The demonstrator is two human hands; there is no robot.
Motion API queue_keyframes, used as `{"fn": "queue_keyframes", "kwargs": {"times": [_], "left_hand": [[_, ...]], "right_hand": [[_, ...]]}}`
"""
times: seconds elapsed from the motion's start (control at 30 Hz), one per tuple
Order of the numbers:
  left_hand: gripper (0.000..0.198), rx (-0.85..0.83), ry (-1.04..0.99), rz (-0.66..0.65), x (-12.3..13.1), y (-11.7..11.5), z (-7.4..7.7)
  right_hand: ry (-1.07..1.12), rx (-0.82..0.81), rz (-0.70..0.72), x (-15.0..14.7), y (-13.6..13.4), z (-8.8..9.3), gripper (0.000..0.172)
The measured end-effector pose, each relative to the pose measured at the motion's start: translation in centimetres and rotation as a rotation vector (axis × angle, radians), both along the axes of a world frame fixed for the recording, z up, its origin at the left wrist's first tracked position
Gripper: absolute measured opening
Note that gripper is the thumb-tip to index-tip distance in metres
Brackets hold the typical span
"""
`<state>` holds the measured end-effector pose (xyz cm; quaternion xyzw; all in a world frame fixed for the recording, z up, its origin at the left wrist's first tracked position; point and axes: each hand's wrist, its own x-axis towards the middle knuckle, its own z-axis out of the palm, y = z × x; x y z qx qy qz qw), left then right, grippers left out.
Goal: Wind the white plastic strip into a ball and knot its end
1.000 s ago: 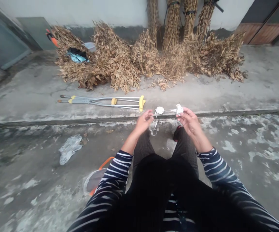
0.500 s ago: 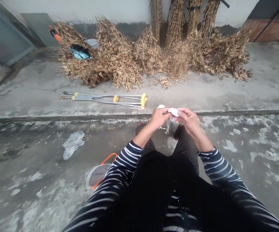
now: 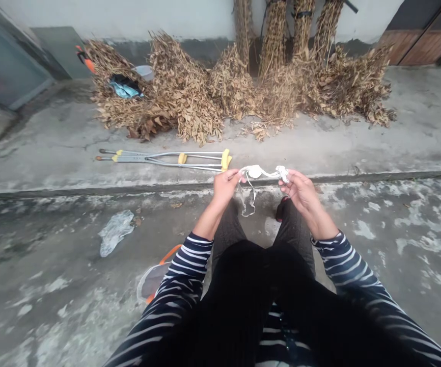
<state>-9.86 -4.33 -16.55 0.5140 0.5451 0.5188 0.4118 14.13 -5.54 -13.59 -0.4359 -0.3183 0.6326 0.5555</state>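
Crutches (image 3: pixel 182 158) lie on the step (image 3: pixel 320 148) before dry stalks (image 3: pixel 193 99) (a plastic bag (image 3: pixel 115 232) lies below), while left hand (image 3: pixel 224 188) and right hand (image 3: pixel 300 191) pinch white cord (image 3: pixel 269 175).

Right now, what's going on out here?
The person's left hand pinches a white cord, and the right hand holds its bunched end, with the cord running between them. A round white piece shows in between. Beyond the hands, crutches lie on a concrete ledge in front of heaped dry plants.
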Motion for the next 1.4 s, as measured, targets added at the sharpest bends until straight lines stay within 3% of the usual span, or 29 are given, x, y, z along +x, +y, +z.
{"fn": "queue_keyframes", "kwargs": {"times": [0.1,0.17,0.3,0.37,0.43,0.53,0.67,0.83,1.0,1.13,1.27,1.4], "left_hand": [[0.024,-0.027,0.016,0.066,-1.0,0.5,-1.7],[0.029,-0.019,0.004,0.023,-0.9,0.7,-1.8],[0.056,0.085,0.010,-0.269,1.6,0.3,-0.4],[0.053,0.107,0.033,-0.398,3.5,0.2,0.3],[0.040,0.063,0.049,-0.434,5.0,0.5,0.7],[0.017,0.021,0.085,-0.355,5.7,1.1,1.4],[0.028,0.150,0.085,-0.154,4.4,1.3,2.9],[0.033,0.235,-0.054,-0.025,2.8,0.3,4.1],[0.031,0.243,-0.233,0.082,1.2,0.0,3.8],[0.034,0.219,-0.345,0.069,-0.2,0.3,3.9],[0.037,0.177,-0.290,0.036,-1.1,0.4,3.4],[0.026,0.109,-0.120,0.087,-1.6,1.1,1.1]], "right_hand": [[0.019,0.009,0.006,-0.1,-0.1,0.1,0.029],[0.010,0.035,0.009,-0.2,-0.2,0.2,0.029],[-0.042,0.103,0.047,-0.9,-0.3,0.5,0.031],[-0.040,0.120,0.069,-1.2,-0.4,0.7,0.031],[-0.033,0.128,0.069,-1.4,-0.6,0.9,0.030],[-0.065,0.131,0.055,-1.1,-0.8,1.0,0.029],[-0.115,0.105,0.091,-0.4,-0.8,0.9,0.028],[-0.025,0.004,0.039,-0.1,-0.2,0.0,0.032],[0.083,-0.066,0.050,0.1,-0.1,-0.6,0.025],[0.141,-0.037,0.001,0.2,-0.3,-0.6,0.030],[0.143,-0.010,-0.022,0.1,-0.3,-0.5,0.032],[0.069,0.047,-0.010,-0.1,-0.5,-0.1,0.039]]}}
